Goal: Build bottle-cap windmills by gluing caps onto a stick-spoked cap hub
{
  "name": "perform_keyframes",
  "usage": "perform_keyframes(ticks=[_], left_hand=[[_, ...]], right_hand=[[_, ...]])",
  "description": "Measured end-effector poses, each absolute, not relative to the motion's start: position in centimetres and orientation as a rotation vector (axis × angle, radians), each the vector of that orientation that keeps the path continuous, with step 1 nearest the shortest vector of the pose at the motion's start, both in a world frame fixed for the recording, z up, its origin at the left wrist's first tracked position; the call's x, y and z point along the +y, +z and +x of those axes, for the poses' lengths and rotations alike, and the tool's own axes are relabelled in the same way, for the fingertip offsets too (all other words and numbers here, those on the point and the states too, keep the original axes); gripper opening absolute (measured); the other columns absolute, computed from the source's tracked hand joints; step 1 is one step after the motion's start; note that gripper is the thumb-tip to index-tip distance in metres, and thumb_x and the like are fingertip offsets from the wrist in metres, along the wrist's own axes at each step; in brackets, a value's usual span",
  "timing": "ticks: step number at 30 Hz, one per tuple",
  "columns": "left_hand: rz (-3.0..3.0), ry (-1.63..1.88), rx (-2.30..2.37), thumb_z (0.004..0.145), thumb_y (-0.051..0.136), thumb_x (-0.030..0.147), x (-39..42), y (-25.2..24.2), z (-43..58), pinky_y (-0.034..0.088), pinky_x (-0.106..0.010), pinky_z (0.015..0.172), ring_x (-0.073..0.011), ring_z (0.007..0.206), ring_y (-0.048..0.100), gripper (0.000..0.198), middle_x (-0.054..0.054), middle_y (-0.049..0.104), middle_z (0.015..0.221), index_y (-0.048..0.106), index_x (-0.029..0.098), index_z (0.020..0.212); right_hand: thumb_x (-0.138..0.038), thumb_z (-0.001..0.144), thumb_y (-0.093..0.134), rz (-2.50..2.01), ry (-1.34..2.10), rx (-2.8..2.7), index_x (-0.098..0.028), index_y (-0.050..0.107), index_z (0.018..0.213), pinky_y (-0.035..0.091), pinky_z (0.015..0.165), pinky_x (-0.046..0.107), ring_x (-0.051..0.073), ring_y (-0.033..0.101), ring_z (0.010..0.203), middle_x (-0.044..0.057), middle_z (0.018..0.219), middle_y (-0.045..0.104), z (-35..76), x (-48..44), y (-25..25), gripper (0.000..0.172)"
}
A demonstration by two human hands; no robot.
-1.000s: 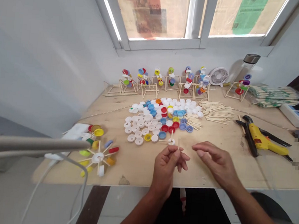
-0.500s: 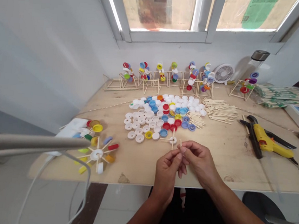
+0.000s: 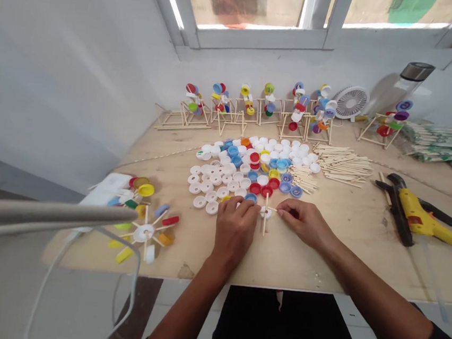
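A white bottle cap lies on the table with wooden sticks set in it. One upright-looking stick runs toward me and another points away. My right hand pinches a short wooden stick at the cap's right side. Curled over the cap's left side, my left hand has its fingers closed where a left-pointing stick lies; that stick is mostly hidden by the fingers. Many loose bottle caps spread just beyond the hands, white, blue, red and yellow.
Cut sticks lie in a pile at right, by a yellow glue gun. A finished cap wheel sits at left, near a grey blurred bar. Stick frames with wheels, a small fan and a bottle line the wall.
My hands have moved apart from their shared hold near the table's front. The right brought its stick to the cap's right side; the left went to the cap's left side. The view shifted slightly.
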State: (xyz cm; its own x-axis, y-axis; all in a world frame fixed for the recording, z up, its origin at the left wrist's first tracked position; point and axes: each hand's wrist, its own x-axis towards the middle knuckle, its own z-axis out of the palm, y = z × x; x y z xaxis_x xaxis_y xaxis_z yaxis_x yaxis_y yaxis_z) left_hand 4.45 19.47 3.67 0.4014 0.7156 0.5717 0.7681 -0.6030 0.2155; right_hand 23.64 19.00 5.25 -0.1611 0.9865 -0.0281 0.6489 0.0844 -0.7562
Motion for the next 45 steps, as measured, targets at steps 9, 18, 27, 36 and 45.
perform_keyframes(ticks=[9,18,27,36,45], left_hand=[[-2.581,-1.009,-1.340,0.084,0.055,0.013,19.82,3.13,4.52,0.035,-0.040,0.080,-0.0249,0.091,0.054,0.015,-0.005,0.072,0.090,0.067,0.019,0.088],[-2.618,-1.024,-1.360,0.085,0.054,0.014,19.98,3.08,4.51,0.035,-0.041,0.080,-0.0238,0.088,0.055,0.016,-0.004,0.072,0.086,0.068,0.020,0.088],[-2.646,-1.007,-1.378,0.086,0.052,0.014,19.97,3.17,4.48,0.036,-0.042,0.080,-0.0240,0.090,0.056,0.019,-0.006,0.071,0.085,0.069,0.021,0.089],[-2.655,-1.026,-1.374,0.085,0.052,0.012,19.96,3.24,4.49,0.035,-0.042,0.081,-0.0239,0.090,0.055,0.019,-0.005,0.071,0.086,0.068,0.022,0.089],[-2.649,-1.031,-1.374,0.085,0.053,0.013,19.98,3.15,4.52,0.034,-0.041,0.080,-0.0234,0.088,0.055,0.018,-0.004,0.071,0.085,0.068,0.021,0.088]], right_hand=[[-0.026,0.086,0.049,-1.589,0.761,-1.973,-0.021,0.066,0.084,0.042,0.065,0.027,0.016,0.060,0.074,0.002,0.086,0.069,23.88,18.99,4.86,0.018],[-0.027,0.087,0.048,-1.569,0.775,-2.013,-0.022,0.066,0.085,0.045,0.068,0.028,0.017,0.062,0.079,0.003,0.088,0.070,24.13,19.27,4.89,0.019],[-0.026,0.087,0.048,-1.573,0.783,-2.010,-0.021,0.066,0.086,0.045,0.072,0.030,0.018,0.063,0.081,0.003,0.090,0.070,24.13,19.35,4.71,0.018],[-0.027,0.088,0.047,-1.586,0.747,-2.047,-0.022,0.066,0.086,0.045,0.072,0.031,0.018,0.062,0.081,0.004,0.090,0.070,24.12,19.44,4.68,0.020],[-0.025,0.087,0.049,-1.599,0.756,-2.028,-0.022,0.066,0.086,0.045,0.071,0.031,0.018,0.062,0.079,0.003,0.089,0.069,24.04,19.33,4.84,0.018]])
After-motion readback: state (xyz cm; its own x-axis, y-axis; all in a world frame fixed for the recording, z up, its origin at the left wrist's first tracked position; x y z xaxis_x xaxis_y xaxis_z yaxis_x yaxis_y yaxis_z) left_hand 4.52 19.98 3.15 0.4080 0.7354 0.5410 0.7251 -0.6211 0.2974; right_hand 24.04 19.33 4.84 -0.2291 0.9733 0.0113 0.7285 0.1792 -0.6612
